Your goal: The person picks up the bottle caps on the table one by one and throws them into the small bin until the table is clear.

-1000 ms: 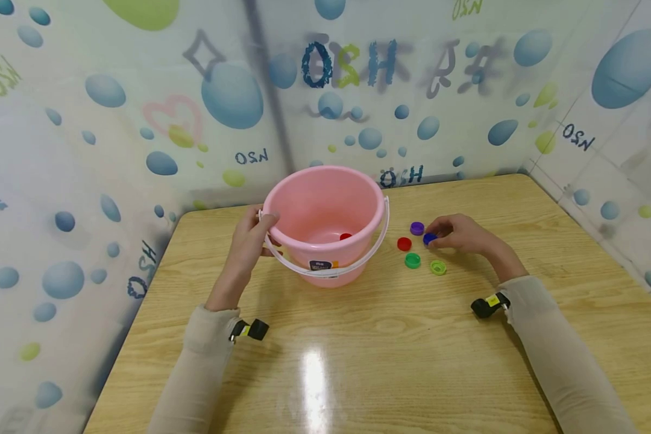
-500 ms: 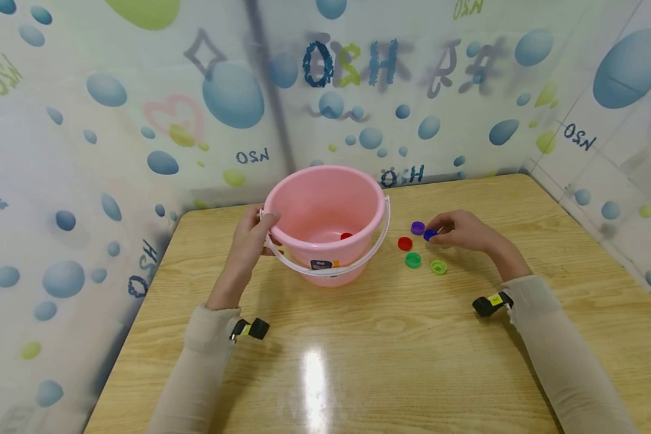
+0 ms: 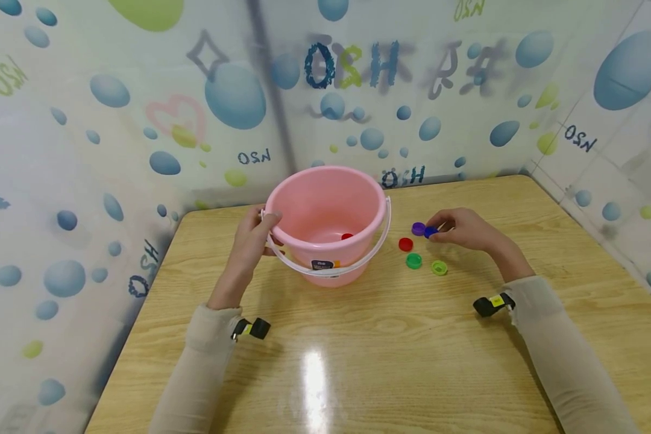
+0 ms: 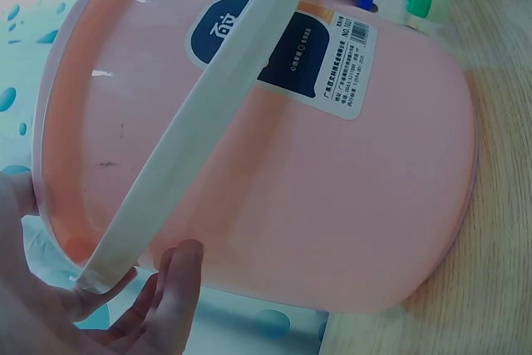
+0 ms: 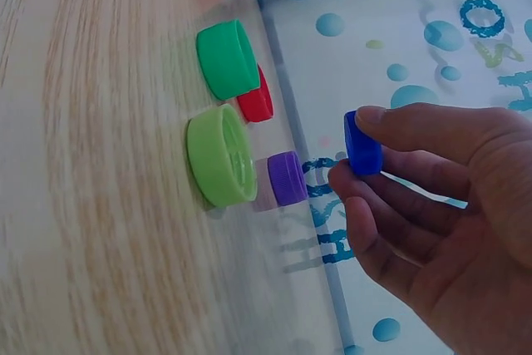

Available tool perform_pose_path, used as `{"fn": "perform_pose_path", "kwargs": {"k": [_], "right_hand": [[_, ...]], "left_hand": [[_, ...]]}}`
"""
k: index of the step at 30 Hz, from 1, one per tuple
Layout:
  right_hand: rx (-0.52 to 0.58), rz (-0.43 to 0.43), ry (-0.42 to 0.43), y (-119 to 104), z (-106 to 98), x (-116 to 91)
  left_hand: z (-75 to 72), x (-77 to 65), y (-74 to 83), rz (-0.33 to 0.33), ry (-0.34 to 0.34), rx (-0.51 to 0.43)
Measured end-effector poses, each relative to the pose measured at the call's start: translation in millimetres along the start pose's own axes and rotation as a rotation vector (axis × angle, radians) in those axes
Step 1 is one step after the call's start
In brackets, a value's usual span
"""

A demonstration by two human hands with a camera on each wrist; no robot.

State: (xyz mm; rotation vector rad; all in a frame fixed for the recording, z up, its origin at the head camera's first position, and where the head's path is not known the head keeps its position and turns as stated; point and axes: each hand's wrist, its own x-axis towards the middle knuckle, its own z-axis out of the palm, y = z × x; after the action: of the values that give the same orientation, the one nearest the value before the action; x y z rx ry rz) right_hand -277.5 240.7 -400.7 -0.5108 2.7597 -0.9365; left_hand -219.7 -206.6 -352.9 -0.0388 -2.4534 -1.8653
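Observation:
A pink bucket (image 3: 325, 208) with a white handle (image 3: 336, 271) stands at the back of the table. My left hand (image 3: 249, 235) grips its left rim, thumb over the edge and fingers outside by the handle's end (image 4: 100, 276). My right hand (image 3: 463, 229) pinches a blue bottle cap (image 5: 363, 147) between thumb and fingers, above the table right of the bucket. Nearby on the table lie a purple cap (image 5: 287, 178), a red cap (image 3: 405, 244), a green cap (image 3: 414, 260) and a light green cap (image 5: 221, 155). Another red cap (image 3: 347, 236) is inside the bucket.
The wooden table (image 3: 380, 361) runs back to a wall (image 3: 369, 108) covered with a bubble-print sheet. A second patterned wall (image 3: 624, 150) borders it on the right. A dark camera (image 3: 490, 304) sits on the right wrist.
The blue cap has risen off the table in my right hand, which moved slightly up and away. My left hand and the bucket hold still.

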Motion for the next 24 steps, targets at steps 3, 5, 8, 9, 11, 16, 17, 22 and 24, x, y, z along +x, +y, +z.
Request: {"fn": "perform_pose_path", "kwargs": {"k": [3, 5, 8, 9, 11, 16, 17, 22, 24], "right_hand": [[0.008, 0.005, 0.008, -2.0, -1.7, -1.5], [0.017, -0.001, 0.009, -3.7, -2.7, -2.4], [0.019, -0.002, 0.013, -5.4, -4.1, -3.1], [0.016, -0.004, 0.014, -6.3, -4.7, -3.5], [0.009, -0.011, 0.019, -7.7, -5.4, -3.8], [-0.004, -0.030, 0.024, -11.2, -7.9, -5.1], [-0.005, -0.032, 0.024, -11.7, -8.3, -5.4], [-0.009, -0.028, 0.024, -13.4, -9.9, -6.8], [-0.010, -0.031, 0.026, -13.9, -10.1, -7.4]], "left_hand": [[0.5, 0.4, -0.4, 0.000, -0.001, 0.002], [0.5, 0.4, -0.5, 0.000, -0.003, 0.007], [0.3, 0.5, -1.0, -0.003, -0.005, 0.009], [0.1, 0.5, -1.1, -0.004, -0.005, 0.008], [-0.1, 0.5, -1.1, -0.004, -0.003, 0.007], [0.3, 0.8, -1.2, 0.001, -0.001, 0.007], [0.3, 1.0, -1.3, 0.003, -0.002, 0.006], [0.9, 1.4, -1.3, 0.001, -0.006, 0.004], [1.2, 1.4, -1.2, 0.001, -0.006, 0.006]]}}
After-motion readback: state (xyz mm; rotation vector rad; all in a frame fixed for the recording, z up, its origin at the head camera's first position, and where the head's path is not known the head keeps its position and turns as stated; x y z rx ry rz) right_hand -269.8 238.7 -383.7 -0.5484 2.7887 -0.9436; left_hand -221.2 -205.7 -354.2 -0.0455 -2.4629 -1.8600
